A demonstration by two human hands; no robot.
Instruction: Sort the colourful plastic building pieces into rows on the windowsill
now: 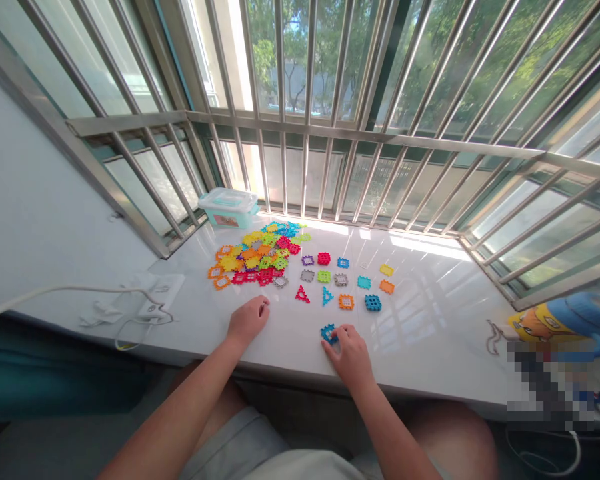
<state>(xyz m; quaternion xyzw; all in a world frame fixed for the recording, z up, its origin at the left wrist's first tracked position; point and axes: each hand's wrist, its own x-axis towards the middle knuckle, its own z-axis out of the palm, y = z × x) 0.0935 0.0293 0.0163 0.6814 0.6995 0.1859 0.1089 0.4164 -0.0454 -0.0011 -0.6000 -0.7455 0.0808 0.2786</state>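
Note:
A heap of colourful plastic interlocking tiles [257, 260] lies on the white window sill [430, 320]. Loose tiles are spread to its right, among them a red triangle [302, 295], a blue triangle [327, 296], an orange square [346, 302] and a blue square [373, 303]. My right hand [351, 350] rests near the sill's front edge, its fingers pinched on a blue tile [328, 333]. My left hand [249, 319] lies curled on the sill left of the red triangle, with nothing visible in it.
A teal storage box with a clear lid [229, 207] stands behind the heap by the window bars [305, 140]. A white power strip with cables [153, 297] lies at the left. A colourful printed package [560, 320] sits at the right end.

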